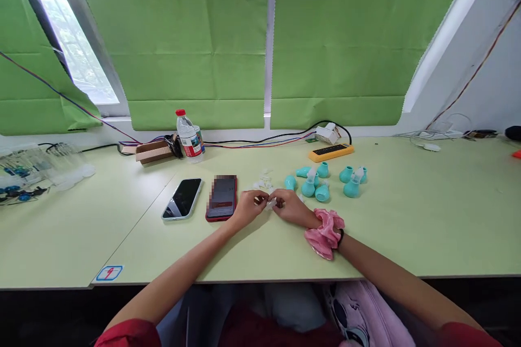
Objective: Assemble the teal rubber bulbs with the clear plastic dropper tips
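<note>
Left hand (249, 208): fingertips pinched on a pale piece (271, 204).
Right hand (291, 208): pinching it too.
Piece: between the hands, near white scraps (264, 180).
Bulbs (308, 188): teal, beyond the right hand.

A loose, wrinkled red cloth sleeve (129, 333) covers the left upper arm, and a matching red cloth sleeve (462, 334) the right; both forearms are uncovered. The left hand (249, 209) and its wrist are bare. The right wrist wears a puffy, ruffled pink scrunchie (323, 234) of shiny fabric, with a thin black band (341, 236) just beside it. Dark red cloth (277, 332) shows below the near edge of the pale green desk (260, 260).
</note>
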Available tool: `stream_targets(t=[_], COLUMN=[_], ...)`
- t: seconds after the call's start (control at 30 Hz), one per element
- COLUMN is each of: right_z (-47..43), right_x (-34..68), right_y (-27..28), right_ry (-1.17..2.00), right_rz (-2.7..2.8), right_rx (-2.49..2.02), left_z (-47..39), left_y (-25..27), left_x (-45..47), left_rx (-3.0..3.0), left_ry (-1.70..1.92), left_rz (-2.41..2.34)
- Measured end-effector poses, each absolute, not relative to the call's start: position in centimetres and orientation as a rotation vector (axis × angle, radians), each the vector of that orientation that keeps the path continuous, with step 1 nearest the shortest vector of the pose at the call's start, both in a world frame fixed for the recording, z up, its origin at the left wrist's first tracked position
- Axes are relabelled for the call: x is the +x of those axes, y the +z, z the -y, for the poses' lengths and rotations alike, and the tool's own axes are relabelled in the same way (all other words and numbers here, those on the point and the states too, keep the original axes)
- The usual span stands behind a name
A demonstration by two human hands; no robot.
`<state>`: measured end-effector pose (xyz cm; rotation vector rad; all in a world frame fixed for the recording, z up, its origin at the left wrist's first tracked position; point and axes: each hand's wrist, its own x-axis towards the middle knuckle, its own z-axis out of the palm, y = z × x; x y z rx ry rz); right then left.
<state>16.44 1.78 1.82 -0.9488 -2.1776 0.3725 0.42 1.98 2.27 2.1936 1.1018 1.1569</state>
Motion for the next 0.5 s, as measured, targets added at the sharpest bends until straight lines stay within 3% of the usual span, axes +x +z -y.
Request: stream_targets(t=[0.5], right_z=[-2.2], right_x=[16.5], right_y=[1.9], right_ry=[0.485], right_rz=[2.061], right_rx=[-0.939], left_z=[-2.0], left_y=[3.1], left_x=[0.3], left_rx=[1.971], left_ry=[0.991], left_rz=[-1.138])
